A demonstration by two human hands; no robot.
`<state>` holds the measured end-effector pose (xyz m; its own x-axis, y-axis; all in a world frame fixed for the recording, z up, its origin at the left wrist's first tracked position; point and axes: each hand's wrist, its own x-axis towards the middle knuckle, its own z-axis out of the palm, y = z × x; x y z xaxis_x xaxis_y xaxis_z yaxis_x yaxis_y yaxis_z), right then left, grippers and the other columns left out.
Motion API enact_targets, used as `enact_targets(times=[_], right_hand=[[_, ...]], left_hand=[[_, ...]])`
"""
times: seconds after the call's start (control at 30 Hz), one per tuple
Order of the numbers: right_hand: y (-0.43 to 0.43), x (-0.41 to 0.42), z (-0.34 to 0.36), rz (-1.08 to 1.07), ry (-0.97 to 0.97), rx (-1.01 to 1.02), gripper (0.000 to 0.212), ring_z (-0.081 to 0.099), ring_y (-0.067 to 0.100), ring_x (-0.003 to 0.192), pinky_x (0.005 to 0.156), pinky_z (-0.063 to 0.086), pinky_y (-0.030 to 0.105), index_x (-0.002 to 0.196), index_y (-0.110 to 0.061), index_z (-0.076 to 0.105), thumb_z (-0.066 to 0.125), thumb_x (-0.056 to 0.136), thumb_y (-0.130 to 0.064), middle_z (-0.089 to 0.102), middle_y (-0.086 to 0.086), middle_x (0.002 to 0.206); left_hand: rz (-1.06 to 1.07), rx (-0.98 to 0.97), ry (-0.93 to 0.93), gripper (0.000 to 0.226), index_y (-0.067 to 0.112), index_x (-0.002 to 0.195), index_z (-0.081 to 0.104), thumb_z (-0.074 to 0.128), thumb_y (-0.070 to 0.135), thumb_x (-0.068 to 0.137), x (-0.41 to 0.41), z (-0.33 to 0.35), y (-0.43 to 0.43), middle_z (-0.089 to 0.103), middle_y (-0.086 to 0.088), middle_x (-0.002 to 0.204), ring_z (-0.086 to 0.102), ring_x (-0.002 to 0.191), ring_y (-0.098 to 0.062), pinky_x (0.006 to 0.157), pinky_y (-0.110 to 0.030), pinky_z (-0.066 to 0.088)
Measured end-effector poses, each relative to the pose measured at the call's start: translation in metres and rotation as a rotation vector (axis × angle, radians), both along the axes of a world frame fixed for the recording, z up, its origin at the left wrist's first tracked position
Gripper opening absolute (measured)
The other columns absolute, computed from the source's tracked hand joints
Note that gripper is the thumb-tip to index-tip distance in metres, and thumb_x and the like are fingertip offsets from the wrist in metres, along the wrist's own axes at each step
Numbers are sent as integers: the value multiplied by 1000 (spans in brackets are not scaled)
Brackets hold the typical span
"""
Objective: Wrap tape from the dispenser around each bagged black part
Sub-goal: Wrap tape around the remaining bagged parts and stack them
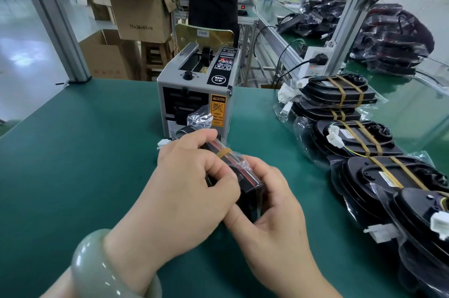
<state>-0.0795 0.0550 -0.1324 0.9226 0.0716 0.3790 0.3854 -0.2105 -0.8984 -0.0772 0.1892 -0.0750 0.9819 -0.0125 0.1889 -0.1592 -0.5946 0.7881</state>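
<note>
Head view | left hand (pixel 194 176) grips the bagged part (pixel 245 186) from on top, thumb by the tape (pixel 224 152) | it is just in front of the dispenser (pixel 194 93) | right hand (pixel 272 203) holds its near end | taped parts (pixel 359 137) lie in a row on the right

Place: factory packing line | Landmark: automatic tape dispenser (pixel 194 93) on green-matted worktop (pixel 73 152) | Right of it: row of taped, bagged black parts (pixel 352 137) | Behind it: stacked cardboard cartons (pixel 141 11), aluminium framing (pixel 56 20), another worker standing
</note>
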Motion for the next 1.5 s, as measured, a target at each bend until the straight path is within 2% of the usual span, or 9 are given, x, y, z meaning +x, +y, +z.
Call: enact_targets(times=[0.23, 0.43, 0.6, 0.83, 1.0, 1.17, 1.3, 1.4, 1.5], right_hand=[[-2, 0, -2, 113, 72, 99, 43, 62, 21, 105, 87, 51, 46, 121, -33, 54, 57, 78, -31, 62, 4, 119], [1, 0, 4, 86, 225, 238, 43, 61, 15, 71, 63, 46, 31, 111, -31, 61, 53, 75, -54, 69, 4, 95], [5, 4, 5, 47, 262, 270, 37, 65, 18, 74, 64, 53, 41, 99, -35, 64, 48, 68, -47, 72, 0, 89], [4, 6, 3, 5, 251, 246, 37, 66, 20, 97, 87, 52, 55, 101, -38, 62, 46, 71, -51, 71, -3, 102], [-8, 8, 3, 96, 234, 228, 43, 65, 14, 98, 82, 52, 36, 105, -34, 64, 46, 67, -44, 71, -4, 105], [-15, -3, 0, 21, 224, -134, 85, 43, -20, 116, 87, 35, 0, 124, -57, 33, 71, 48, -60, 43, -44, 124], [-13, 2, 0, -9, 198, -262, 58, 57, -13, 96, 73, 40, 1, 106, -58, 43, 71, 55, -52, 55, -40, 106], [-15, 6, 1, -6, 180, -319, 50, 55, -16, 93, 72, 38, 0, 99, -52, 45, 68, 56, -56, 53, -43, 104], [-20, 10, 5, 15, 178, -399, 45, 53, -17, 92, 72, 37, 0, 93, -49, 45, 66, 55, -61, 50, -46, 103]], left_hand=[[2, 35, -18, 15, 48, 74, 64, 54, 40, 66, 0, -2, -4, 35, 43, 116, 22, 123, 11, 86, 5, 22], [-7, 75, -42, 14, 49, 73, 65, 56, 41, 65, -1, -1, -5, 37, 37, 121, 14, 110, 29, 79, 14, 7], [62, 107, -85, 14, 32, 69, 66, 59, 41, 62, 1, -5, -4, 44, 36, 117, 29, 117, 10, 81, 12, 14], [42, 144, -134, 27, 52, 86, 56, 55, 64, 63, 10, -6, -5, 46, 30, 108, 28, 108, -1, 99, -26, 33], [36, 125, -100, 12, 56, 75, 63, 59, 66, 68, 26, -2, 0, 48, 29, 102, 34, 108, -6, 106, -39, 30], [-34, 160, -115, 17, 53, 73, 64, 54, 64, 65, 32, 2, -2, 47, 30, 101, 36, 111, -8, 97, -26, 33], [-202, 327, -154, 26, 54, 92, 67, 59, 67, 72, 39, 14, 9, 49, 24, 112, 40, 117, -10, 103, -29, 34], [-480, 426, -229, 30, 41, 99, 73, 60, 51, 74, 42, 34, 9, 57, 18, 109, 49, 95, 10, 86, -4, 33], [-683, 666, -297, 28, 28, 96, 75, 53, 42, 86, 46, 46, 6, 66, 8, 97, 60, 82, 0, 76, -16, 41]])
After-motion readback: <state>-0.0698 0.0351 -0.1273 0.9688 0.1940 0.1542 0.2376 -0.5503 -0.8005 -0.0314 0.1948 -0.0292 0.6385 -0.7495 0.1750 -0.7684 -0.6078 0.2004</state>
